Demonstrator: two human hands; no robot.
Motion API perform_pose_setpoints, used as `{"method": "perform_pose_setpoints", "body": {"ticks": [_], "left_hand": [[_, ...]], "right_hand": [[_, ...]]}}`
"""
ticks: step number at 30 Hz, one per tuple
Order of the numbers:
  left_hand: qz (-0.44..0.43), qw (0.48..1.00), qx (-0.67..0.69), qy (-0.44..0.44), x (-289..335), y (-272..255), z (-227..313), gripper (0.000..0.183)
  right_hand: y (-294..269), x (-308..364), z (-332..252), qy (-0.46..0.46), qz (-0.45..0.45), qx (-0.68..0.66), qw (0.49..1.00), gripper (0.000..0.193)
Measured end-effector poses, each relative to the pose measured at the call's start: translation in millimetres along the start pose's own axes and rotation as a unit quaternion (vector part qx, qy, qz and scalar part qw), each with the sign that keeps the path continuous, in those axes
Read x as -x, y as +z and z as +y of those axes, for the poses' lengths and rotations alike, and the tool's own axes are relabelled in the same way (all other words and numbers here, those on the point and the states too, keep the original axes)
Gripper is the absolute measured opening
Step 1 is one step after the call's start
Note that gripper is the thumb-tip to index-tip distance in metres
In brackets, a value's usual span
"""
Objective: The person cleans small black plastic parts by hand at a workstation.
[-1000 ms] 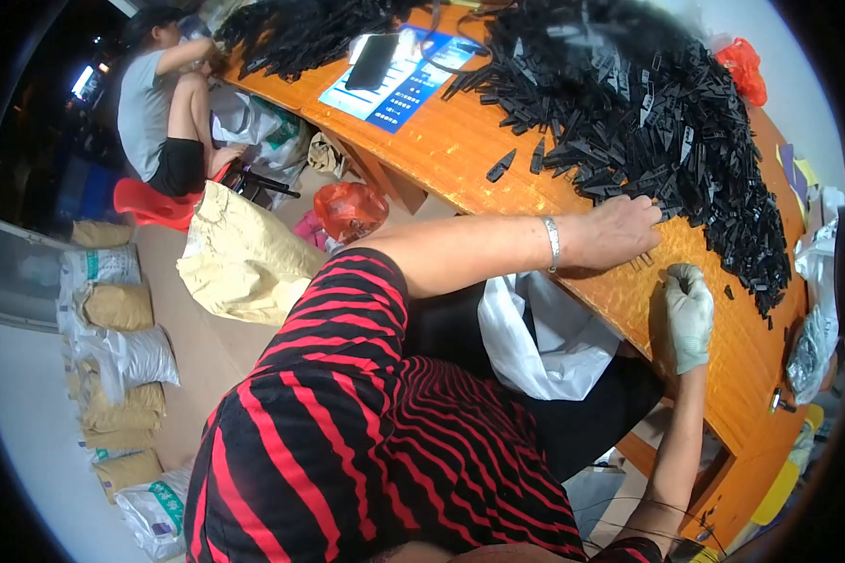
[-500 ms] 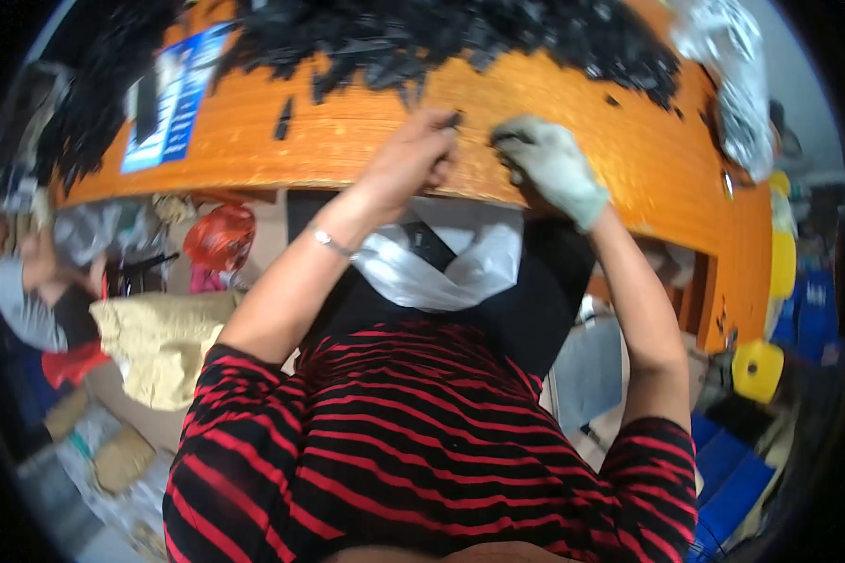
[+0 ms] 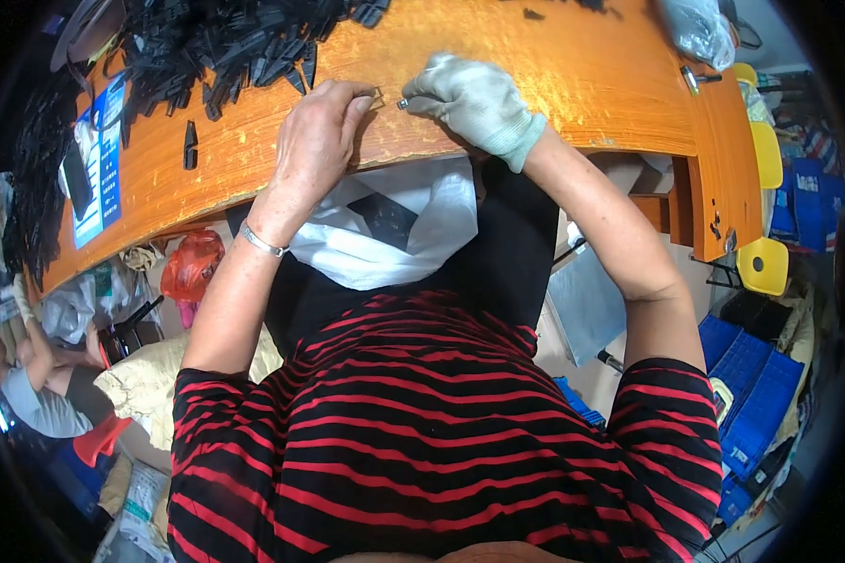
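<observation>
My bare left hand is closed in a pinch above the front edge of the wooden table. At its fingertips shows a small thin brownish piece, too small to name. Facing it, my right hand, in a pale work glove, pinches a small shiny metal-tipped piece. A narrow gap separates the two pieces. Left of my left hand, one black plastic part lies alone. Behind it spreads a pile of similar black parts. On my lap rests an open white plastic bag with something black in it.
A blue-and-white printed sheet with a dark flat object on it lies at the table's left end. A clear plastic bundle sits at the far right. Blue crates stand low right. Another person is at the far left.
The whole view has shifted, so the pile now appears farther left. My hands have come from blur into sharper view. The dark piece at my left fingertips no longer shows.
</observation>
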State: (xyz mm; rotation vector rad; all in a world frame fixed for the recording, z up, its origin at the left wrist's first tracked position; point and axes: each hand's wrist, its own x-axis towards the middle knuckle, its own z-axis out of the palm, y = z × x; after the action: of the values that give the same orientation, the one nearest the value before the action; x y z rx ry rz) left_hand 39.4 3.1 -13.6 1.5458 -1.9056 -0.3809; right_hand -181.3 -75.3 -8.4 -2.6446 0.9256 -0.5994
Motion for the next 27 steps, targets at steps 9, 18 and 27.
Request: {"method": "perform_pose_setpoints", "body": {"ticks": [9, 18, 27], "left_hand": [[-0.033, 0.997, -0.065, 0.040, -3.0, 1.9, 11.2, 0.016], [-0.023, 0.986, -0.131, 0.102, -7.2, 8.9, 6.3, 0.015], [-0.036, 0.984, -0.155, 0.082, -10.4, 12.4, 16.7, 0.012]], "right_hand": [[8.5, -4.6, 8.6, -0.041, -0.004, 0.029, 0.999, 0.020], [8.0, -7.6, 10.2, -0.035, -0.020, 0.043, 0.998, 0.021], [5.8, -8.2, 9.4, -0.019, -0.031, 0.032, 0.999, 0.022]]}}
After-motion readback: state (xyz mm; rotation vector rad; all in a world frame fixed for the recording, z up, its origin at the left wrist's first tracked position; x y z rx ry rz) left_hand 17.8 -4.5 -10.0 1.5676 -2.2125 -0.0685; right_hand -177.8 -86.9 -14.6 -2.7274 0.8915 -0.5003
